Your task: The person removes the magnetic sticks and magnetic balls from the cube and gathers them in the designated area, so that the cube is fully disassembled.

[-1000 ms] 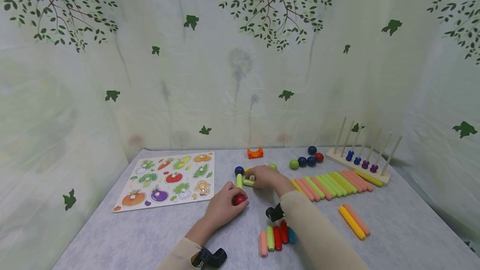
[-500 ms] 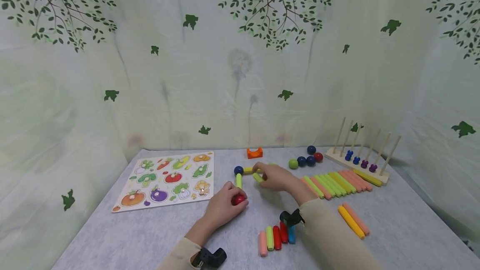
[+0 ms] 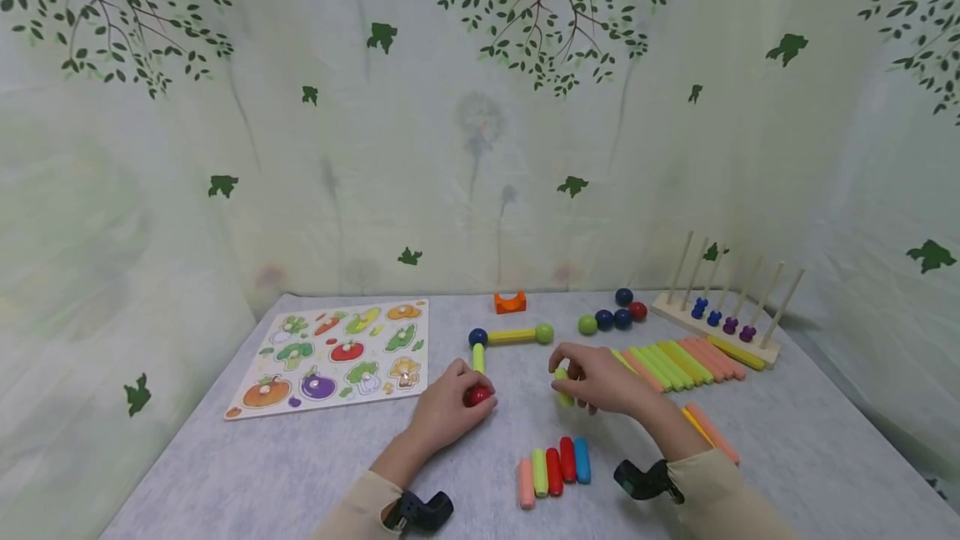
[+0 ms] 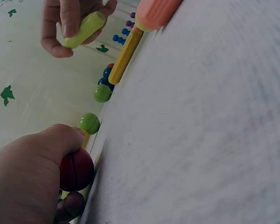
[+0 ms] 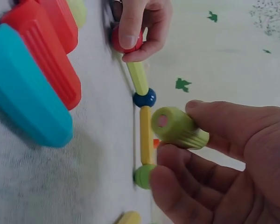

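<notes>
My left hand (image 3: 448, 403) grips a red ball (image 4: 77, 170) low on the table. From that ball a lime-green stick (image 3: 478, 358) runs back to a dark blue ball (image 3: 477, 337). A yellow stick (image 3: 512, 337) joins the blue ball to a green ball (image 3: 544, 333), making an L shape. Off to the right, my right hand (image 3: 602, 379) pinches a short lime-green stick (image 5: 181, 129) between thumb and fingers, apart from the joined pieces. The right wrist view shows a pinkish spot on this stick's end.
Picture board (image 3: 330, 361) at left; orange cradle-shaped piece (image 3: 511, 303) behind. Loose balls (image 3: 604, 321) and a row of sticks (image 3: 678, 365) lie right, before a pegged rack (image 3: 712, 325). Short coloured sticks (image 3: 554, 472) lie in front; a long salmon stick (image 3: 712, 433) lies front right.
My right hand has moved right and toward me with the lime-green stick, away from the joined pieces, uncovering the yellow stick and green ball. The left hand stays on the red ball.
</notes>
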Available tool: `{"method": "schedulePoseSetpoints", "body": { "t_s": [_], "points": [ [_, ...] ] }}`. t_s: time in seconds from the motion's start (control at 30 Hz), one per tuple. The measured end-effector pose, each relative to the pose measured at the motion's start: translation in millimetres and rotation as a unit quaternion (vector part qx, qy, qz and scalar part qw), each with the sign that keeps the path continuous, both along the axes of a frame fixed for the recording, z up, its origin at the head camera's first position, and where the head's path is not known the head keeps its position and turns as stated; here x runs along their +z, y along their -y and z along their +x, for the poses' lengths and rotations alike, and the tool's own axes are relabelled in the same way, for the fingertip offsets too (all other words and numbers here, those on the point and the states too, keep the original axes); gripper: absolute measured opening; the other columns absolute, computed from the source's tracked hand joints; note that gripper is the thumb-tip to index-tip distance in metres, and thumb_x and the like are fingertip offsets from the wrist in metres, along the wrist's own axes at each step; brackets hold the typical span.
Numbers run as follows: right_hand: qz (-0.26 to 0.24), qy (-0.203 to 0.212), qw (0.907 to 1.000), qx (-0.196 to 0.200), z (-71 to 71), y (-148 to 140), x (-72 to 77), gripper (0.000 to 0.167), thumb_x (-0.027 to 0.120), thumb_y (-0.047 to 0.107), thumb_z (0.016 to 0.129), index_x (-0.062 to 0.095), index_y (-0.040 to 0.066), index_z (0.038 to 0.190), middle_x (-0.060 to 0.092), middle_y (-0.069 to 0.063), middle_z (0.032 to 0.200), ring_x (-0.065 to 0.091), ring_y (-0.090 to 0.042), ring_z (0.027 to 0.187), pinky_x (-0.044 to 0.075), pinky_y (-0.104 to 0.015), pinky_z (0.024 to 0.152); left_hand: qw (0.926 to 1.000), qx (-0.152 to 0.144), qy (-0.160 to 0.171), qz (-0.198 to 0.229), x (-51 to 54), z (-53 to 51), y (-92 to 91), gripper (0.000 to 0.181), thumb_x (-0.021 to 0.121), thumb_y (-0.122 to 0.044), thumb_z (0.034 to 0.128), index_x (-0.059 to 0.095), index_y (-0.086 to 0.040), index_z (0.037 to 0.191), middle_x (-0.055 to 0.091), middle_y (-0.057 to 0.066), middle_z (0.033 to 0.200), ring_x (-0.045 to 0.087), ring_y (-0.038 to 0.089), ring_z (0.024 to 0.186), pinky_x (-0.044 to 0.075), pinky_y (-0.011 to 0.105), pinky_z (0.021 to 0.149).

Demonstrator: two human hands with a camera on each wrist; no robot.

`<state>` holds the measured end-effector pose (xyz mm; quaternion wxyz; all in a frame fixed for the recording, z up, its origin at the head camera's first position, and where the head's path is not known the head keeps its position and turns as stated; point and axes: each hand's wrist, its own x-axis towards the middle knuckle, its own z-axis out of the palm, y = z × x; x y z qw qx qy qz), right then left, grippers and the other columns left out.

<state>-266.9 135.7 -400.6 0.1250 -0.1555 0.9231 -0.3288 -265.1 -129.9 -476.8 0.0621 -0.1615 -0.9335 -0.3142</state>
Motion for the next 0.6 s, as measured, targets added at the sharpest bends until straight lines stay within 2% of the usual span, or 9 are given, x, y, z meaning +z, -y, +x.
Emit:
{"method": "schedulePoseSetpoints", "body": {
  "t_s": [0.13, 0.4, 0.6],
  "points": [
    [0.018, 0.013, 0.9996, 0.015, 9.5, -13, -0.6, 0.014, 0.071, 0.02, 0.093, 0.063, 0.016, 0.103, 0.061, -0.003, 0.073, 0.059, -0.018, 0.06, 0.053, -0.03, 0.056, 1.0, 0.0, -0.003, 0.001, 1.1, -0.1, 0.3, 0.012, 0.072, -0.036, 0.0891, 0.07, -0.029, 0.098, 0.049, -0.008, 0.093, 0.051, 0.007, 0.08, 0.043, 0.018, 0.062],
    [0.046, 0.082, 0.9944, 0.048, 20.8, -33, -12.2, 0.009, 0.07, 0.024, 0.093, 0.063, 0.02, 0.093, 0.061, -0.002, 0.072, 0.054, -0.015, 0.056, 0.047, -0.028, 0.053, 1.0, 0.001, -0.003, -0.002, 1.0, 0.7, 0.1, 0.013, 0.073, -0.036, 0.0891, 0.07, -0.029, 0.099, 0.049, -0.007, 0.093, 0.05, 0.007, 0.08, 0.043, 0.018, 0.062],
    [0.058, 0.09, 0.9915, 0.075, 24.8, -41, -18.3, 0.006, 0.069, 0.025, 0.093, 0.064, 0.023, 0.092, 0.06, -0.001, 0.069, 0.051, -0.016, 0.053, 0.043, -0.026, 0.053, 1.0, 0.003, -0.005, -0.004, 1.5, 0.5, -0.2, 0.013, 0.073, -0.037, 0.0891, 0.07, -0.028, 0.099, 0.049, -0.007, 0.093, 0.05, 0.007, 0.08, 0.043, 0.018, 0.062]
  ]
}}
